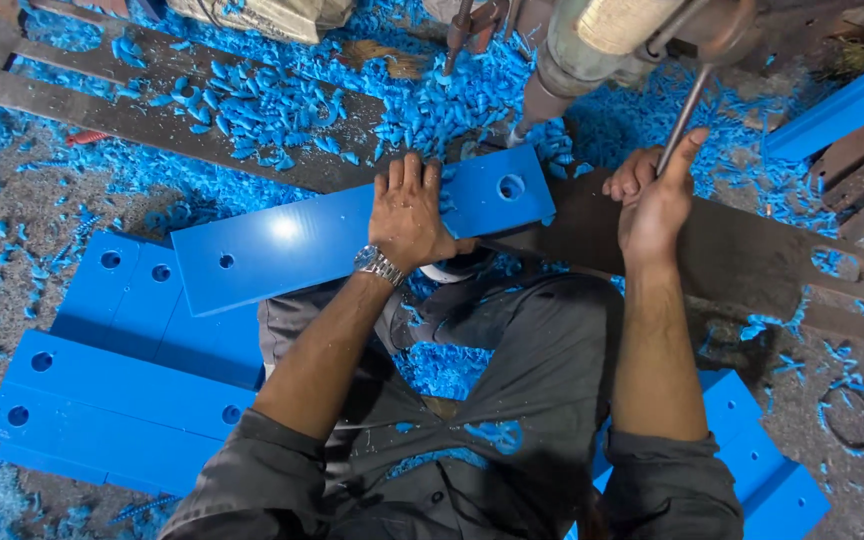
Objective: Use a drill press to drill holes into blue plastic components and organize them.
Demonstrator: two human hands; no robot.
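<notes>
Five left fingers (pixel 407 180) lie flat atop the blue plank (pixel 302 240).

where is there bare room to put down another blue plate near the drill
Barest: the dark steel bar right of the right hand. Crowded: blue shavings behind the plate under the left hand; stacked plates fill the left floor.

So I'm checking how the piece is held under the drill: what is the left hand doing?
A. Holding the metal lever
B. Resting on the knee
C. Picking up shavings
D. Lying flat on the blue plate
D: the left hand lies palm-down with fingers spread on the blue plate below the drill, while the right hand grips the metal lever.
</notes>
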